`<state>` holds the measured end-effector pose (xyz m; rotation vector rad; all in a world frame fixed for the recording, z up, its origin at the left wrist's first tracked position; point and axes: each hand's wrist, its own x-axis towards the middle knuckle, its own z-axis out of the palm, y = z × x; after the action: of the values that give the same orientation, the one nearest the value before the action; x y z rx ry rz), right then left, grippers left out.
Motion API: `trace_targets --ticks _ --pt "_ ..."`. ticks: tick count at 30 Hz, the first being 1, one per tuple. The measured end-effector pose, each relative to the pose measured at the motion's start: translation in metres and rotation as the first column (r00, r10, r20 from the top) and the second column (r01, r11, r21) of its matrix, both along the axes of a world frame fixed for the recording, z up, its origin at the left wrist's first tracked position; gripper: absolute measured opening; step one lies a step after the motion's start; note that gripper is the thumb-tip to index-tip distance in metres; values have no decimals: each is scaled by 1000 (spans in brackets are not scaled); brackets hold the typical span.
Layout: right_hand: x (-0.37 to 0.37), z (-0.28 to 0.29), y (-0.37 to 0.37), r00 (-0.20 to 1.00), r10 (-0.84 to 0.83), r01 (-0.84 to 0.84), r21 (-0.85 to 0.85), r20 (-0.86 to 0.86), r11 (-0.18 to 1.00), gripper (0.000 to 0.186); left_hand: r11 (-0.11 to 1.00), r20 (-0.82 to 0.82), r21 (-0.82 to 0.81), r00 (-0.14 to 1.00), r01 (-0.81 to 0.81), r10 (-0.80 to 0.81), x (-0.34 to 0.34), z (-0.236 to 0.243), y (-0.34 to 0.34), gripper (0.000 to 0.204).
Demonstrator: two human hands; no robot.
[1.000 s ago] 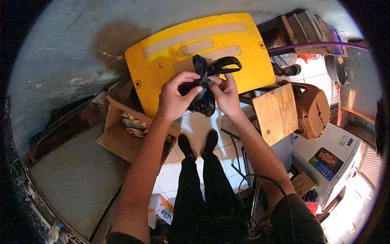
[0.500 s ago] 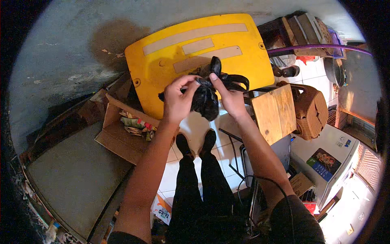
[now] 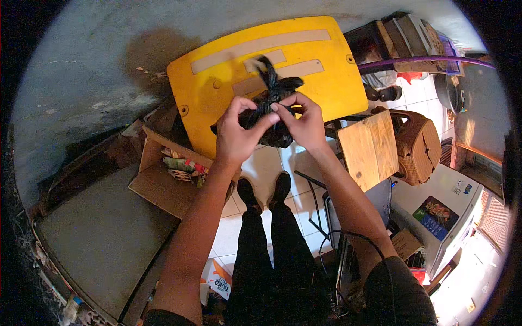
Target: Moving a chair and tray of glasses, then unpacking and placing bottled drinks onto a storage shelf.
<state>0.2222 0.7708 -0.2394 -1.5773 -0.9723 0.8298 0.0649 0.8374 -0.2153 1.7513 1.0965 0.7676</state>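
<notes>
Black plastic bag [image 3: 278, 137] hangs, in the head view, above the near edge of the yellow surface [image 3: 340, 87], its gathered neck pinched by the left hand [image 3: 237, 133] and the right hand [image 3: 305, 124]. Thumbs turned inward and fingers curled, the hands nearly meet at the neck (its twisted ends [image 3: 266, 70] stick out beyond them), while both forearms [image 3: 202, 223] reach forward from below, angling toward each other.
</notes>
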Motion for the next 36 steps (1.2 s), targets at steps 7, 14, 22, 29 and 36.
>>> trace_targets --ticks 7,14,22,29,36 --pt "10 0 1 993 94 -98 -48 -69 994 17 955 186 -296 982 26 31 -19 -20 9 15" --pt "7 8 3 993 119 -118 -52 19 992 16 989 129 -122 989 89 -73 -14 -6 5 17" --pt "3 11 5 991 131 -131 -36 3 991 15 970 137 -241 990 44 -11 -4 -6 13 13" --pt "-1 1 4 995 96 -98 -44 -40 994 17 960 80 -278 997 13 10 -2 -11 10 15" --pt "-4 -5 0 992 107 -113 -81 -74 990 17 977 117 -193 991 89 -67 -5 -11 10 21"
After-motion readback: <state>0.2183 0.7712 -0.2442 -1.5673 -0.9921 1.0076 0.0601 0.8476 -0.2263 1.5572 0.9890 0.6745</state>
